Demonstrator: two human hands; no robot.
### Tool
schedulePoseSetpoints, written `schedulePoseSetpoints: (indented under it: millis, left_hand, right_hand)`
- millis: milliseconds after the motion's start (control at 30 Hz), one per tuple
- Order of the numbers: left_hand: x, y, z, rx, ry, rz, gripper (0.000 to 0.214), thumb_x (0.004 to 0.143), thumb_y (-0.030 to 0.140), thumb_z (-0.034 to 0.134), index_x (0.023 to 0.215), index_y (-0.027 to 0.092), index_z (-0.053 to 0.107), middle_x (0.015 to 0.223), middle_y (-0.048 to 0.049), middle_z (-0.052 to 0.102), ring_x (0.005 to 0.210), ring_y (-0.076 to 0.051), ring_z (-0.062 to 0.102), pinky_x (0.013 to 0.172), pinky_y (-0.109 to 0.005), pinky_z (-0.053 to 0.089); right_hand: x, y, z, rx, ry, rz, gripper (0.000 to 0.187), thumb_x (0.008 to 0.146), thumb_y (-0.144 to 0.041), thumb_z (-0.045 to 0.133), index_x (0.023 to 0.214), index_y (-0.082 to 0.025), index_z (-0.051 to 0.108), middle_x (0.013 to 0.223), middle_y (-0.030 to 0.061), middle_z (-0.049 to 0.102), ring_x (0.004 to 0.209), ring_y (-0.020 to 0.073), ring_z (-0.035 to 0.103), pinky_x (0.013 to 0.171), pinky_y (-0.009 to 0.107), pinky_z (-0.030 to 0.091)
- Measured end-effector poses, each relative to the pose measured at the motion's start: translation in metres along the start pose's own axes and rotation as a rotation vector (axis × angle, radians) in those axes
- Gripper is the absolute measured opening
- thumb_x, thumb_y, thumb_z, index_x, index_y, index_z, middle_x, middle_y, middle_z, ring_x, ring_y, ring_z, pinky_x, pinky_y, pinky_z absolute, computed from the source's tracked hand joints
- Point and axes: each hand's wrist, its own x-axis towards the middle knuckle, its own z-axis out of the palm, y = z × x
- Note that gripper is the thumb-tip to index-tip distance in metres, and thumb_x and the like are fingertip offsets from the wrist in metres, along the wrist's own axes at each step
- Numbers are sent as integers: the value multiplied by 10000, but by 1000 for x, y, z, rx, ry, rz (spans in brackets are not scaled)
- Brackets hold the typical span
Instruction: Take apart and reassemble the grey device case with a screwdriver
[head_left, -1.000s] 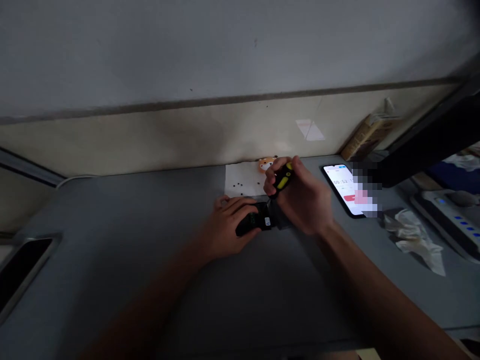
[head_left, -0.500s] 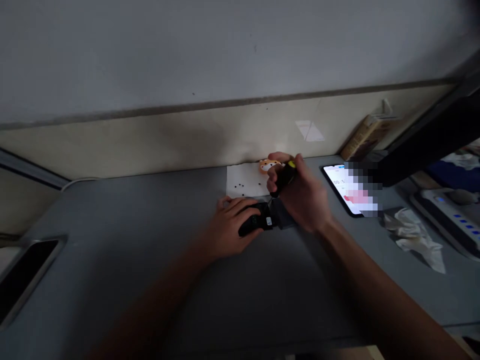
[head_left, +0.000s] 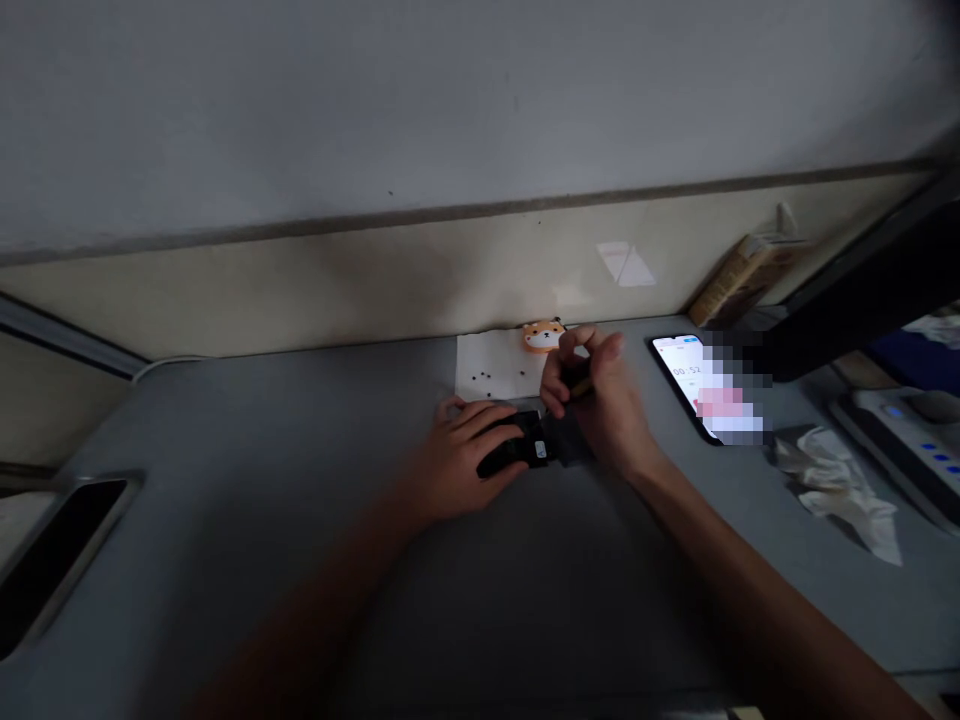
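My left hand (head_left: 469, 455) is closed around a small black device (head_left: 536, 430) lying on the desk. The device has a little white label near its right end, and my fingers hide much of the rest. In my right hand (head_left: 607, 405) is a screwdriver (head_left: 579, 382) with a dark and yellow handle, mostly covered by the fingers; its thin shaft points down at the device. Several tiny dark screws (head_left: 486, 377) lie on a white sheet of paper (head_left: 471, 352) just beyond. A dark flat piece (head_left: 574, 448) sits beside the device, under my right hand.
An orange and white animal-face case (head_left: 543, 337) rests at the paper's back edge. To the right are a lit phone (head_left: 679, 372) showing a timer, crumpled tissue (head_left: 836, 490), a box (head_left: 742, 275) against the wall and a grey device (head_left: 900, 440). Another phone-like slab (head_left: 60, 550) lies left.
My right hand has turned about the screwdriver and its handle is tilted differently, lower in the fingers. The left hand stays on the device. The whole view has shifted slightly.
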Motion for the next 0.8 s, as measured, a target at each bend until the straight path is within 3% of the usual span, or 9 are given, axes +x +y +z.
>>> schedulePoseSetpoints:
  millis: [100,200,333,533,800]
  left_hand:
    - [0,0,1,3,-1,-2,262,995,425,591,1151,252,710,1321,-90,703,1240,-293,629,1104,-533,392]
    - [0,0,1,-3,5,8,263,998,428,584,1149,251,705,1313,-91,705,1227,-286,635,1095,-530,394]
    - [0,0,2,12,19,13,252,991,416,597,1142,248,707,1300,-98,708,1206,-291,638,1080,-534,395]
    - [2,0,2,3,19,23,232,978,403,616,1119,248,715,1266,-89,722,1181,-277,645,1087,-522,391]
    - [3,1,0,-7,29,31,216,970,380,632,1104,230,711,1252,-83,725,1160,-261,656,1094,-510,383]
  right_hand:
    - [2,-2,1,39,-2,28,521,899,-761,494,839,-254,596,653,-25,479,562,138,461,544,308,423]
    - [1,-2,0,-8,18,18,465,900,-696,566,811,-247,652,733,1,528,645,148,502,615,314,452]
    - [0,2,-4,-32,29,-45,413,861,-649,674,773,-246,651,799,-4,559,720,139,530,694,310,457]
    - [1,1,-5,-38,26,-31,468,805,-697,703,763,-238,622,768,-24,576,686,130,553,703,319,461]
    - [0,1,-7,-115,-29,-76,405,880,-637,661,801,-239,651,731,-27,604,683,127,559,696,300,454]
